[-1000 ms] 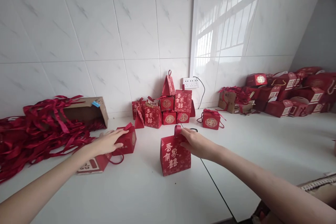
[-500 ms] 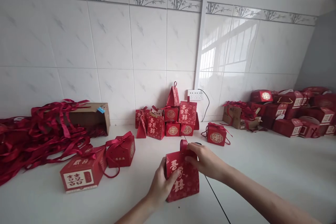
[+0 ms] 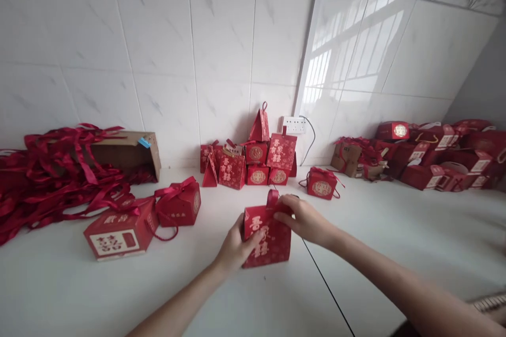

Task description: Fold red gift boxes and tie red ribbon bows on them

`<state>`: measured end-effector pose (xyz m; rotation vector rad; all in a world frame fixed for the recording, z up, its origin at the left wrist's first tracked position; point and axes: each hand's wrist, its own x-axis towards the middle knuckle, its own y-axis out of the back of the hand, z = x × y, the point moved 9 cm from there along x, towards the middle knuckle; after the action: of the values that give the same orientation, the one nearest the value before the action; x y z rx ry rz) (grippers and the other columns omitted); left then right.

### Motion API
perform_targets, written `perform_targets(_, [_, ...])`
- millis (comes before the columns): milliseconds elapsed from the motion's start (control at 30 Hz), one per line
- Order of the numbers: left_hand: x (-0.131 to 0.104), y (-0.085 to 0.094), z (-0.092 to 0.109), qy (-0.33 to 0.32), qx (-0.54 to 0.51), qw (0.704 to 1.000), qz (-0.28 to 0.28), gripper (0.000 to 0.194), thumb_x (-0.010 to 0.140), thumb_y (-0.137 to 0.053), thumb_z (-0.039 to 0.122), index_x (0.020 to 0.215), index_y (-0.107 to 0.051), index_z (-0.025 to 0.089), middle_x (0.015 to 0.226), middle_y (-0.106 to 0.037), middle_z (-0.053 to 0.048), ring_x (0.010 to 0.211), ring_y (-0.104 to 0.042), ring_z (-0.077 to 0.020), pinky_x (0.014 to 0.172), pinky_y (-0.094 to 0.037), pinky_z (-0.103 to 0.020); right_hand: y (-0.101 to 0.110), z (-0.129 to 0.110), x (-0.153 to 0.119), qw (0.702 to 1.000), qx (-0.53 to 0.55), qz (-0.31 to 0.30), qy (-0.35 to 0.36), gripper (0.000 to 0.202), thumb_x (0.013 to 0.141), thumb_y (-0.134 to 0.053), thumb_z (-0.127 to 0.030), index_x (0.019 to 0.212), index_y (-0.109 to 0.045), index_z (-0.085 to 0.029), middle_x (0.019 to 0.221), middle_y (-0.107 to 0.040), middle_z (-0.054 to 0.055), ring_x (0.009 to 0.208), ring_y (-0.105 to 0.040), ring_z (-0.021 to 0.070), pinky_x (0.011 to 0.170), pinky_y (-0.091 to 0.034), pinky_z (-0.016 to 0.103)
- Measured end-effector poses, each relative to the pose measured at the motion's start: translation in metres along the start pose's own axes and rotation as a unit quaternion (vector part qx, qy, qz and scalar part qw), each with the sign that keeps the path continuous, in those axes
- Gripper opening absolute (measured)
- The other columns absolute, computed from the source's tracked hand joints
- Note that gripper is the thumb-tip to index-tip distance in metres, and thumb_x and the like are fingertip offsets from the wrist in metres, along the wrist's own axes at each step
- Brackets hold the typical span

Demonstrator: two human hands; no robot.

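A red paper gift box with pale characters stands upright over the white table, a ribbon loop at its top. My left hand grips its left side, thumb across the printed front. At the upper right edge, beside the loop, my right hand pinches the box. Behind it, several red boxes are stacked against the wall, with a triangular one on top. A small red box with cords sits to the right of the stack.
Left on the white table are two red boxes, one large and one smaller. Behind them, red ribbons spill from a cardboard box. More red boxes pile up at the right; a socket strip is on the wall.
The view has tilted down and turned a little, so the scene sits higher in the frame. Both hands keep their hold on the box, which appears slightly further up and left.
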<state>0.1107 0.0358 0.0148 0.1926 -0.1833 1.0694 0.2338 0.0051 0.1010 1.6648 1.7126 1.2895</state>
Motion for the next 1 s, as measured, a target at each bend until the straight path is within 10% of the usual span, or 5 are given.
perform_targets(700, [-0.003, -0.002, 0.009, 0.0, -0.043, 0.999, -0.029, 0.034, 0.077, -0.058, 0.047, 0.095, -0.053, 0.018, 0.087, -0.064, -0.003, 0.077, -0.062, -0.0178, 0.067, -0.051, -0.027, 0.006, -0.022, -0.005, 0.997, 0.045, 0.015, 0.06, 0.014, 0.086, -0.046, -0.026, 0.077, -0.053, -0.018, 0.07, -0.054, -0.001, 0.061, -0.046, 0.0107, 0.06, -0.037, 0.025])
perform_targets(1000, [-0.016, 0.022, 0.064, -0.109, 0.094, 0.981, 0.127, 0.017, 0.076, -0.061, 0.037, 0.079, -0.061, 0.02, 0.074, -0.064, 0.0, 0.071, -0.06, -0.0148, 0.066, -0.048, -0.023, -0.009, -0.033, -0.015, 0.99, 0.097, -0.02, 0.098, 0.011, 0.087, -0.043, -0.024, 0.083, -0.051, -0.017, 0.075, -0.054, 0.001, 0.064, -0.047, 0.0108, 0.058, -0.039, 0.024])
